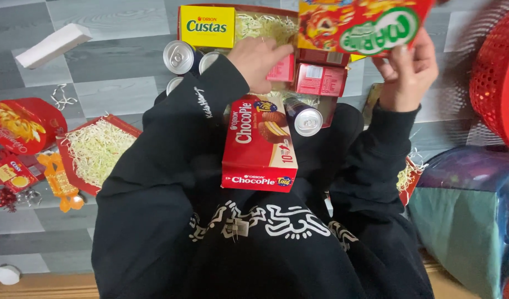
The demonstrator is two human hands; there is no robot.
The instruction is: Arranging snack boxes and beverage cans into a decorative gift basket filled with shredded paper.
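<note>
My right hand [407,71] grips the lower edge of a flat red-and-green cardboard snack box [360,22], long axis across the view, above the far edge of the red gift tray [276,11]. My left hand [260,60] curls closed on a small red carton [282,69] inside that tray, beside shredded paper filling [265,26].
</note>
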